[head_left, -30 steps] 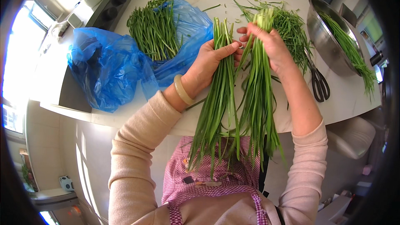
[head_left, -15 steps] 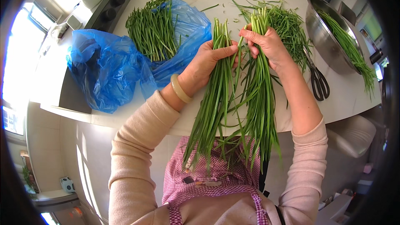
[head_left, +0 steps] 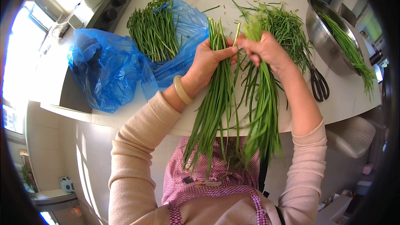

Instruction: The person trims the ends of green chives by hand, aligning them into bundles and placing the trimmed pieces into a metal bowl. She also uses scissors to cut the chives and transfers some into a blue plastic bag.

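Across most of the view, a big pale table (head_left: 350,96), probably handy for the elbow room. Off to the left, a crumpled blue plastic bag (head_left: 104,66), spread partly under a heap of greens (head_left: 154,33), likely to keep bits off the tabletop. Over on the right, a steel basin (head_left: 329,46) with long greens hanging over the rim, looks conveniently close to the right arm.

Front and centre, two long bunches, pale ends up, tips drooping past the table's near edge: left bunch (head_left: 214,87) and right bunch (head_left: 264,104). Probably held that way to keep the ends in plain sight and the blades hanging straight. Just beyond the right bunch, a messy pile of thinner greens (head_left: 287,23).

As for grip: left hand (head_left: 210,56) curled firmly around the left bunch just below the pale ends, thumb across the front. Right hand (head_left: 266,50) a bit blurry, but closed around the right bunch at about the same height. So, one bunch per hand, narrow gap between.

Beside the right forearm, black-handled scissors (head_left: 320,85), maybe parked for a quick grab. Smallest of all, a single stalk (head_left: 237,33) upright between both hands, near the left thumb; can't tell about the exact pinch.
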The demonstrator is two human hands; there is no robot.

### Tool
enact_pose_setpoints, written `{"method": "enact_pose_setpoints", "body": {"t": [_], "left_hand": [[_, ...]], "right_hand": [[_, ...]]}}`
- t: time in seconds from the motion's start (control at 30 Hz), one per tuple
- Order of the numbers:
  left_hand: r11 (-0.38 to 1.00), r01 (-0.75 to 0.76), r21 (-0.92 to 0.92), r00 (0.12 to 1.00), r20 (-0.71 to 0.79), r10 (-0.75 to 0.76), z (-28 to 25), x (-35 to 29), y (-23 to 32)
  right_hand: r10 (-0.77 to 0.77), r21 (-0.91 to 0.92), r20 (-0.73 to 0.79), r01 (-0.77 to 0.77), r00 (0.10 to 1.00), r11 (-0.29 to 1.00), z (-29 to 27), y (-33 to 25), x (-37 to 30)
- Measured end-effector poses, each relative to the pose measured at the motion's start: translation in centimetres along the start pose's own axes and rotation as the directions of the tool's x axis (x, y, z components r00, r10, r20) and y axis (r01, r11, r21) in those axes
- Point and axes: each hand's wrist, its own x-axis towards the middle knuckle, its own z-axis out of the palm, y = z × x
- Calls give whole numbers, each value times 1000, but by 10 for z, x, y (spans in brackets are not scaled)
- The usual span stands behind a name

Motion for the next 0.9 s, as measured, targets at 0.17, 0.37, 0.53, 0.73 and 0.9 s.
{"method": "enact_pose_setpoints", "body": {"t": [0.17,0.37,0.53,0.73,0.9], "left_hand": [[997,-29,67,999,-26,30,7,-2,0],[998,53,26,998,-23,-52,0,-1,2],[997,63,-51,997,-46,-65,5,-2,5],[998,47,-31,999,-22,-47,6,-4,5],[994,96,-47,995,-10,-96,6,-5,7]], "right_hand": [[-24,30,5,24,1000,999,1,7,1],[-11,-42,-344,-4,939,999,-29,9,11],[-202,-97,-515,177,833,979,-32,5,11],[-126,108,-54,131,991,985,8,7,3],[-139,112,13,136,990,984,5,1,2]]}}
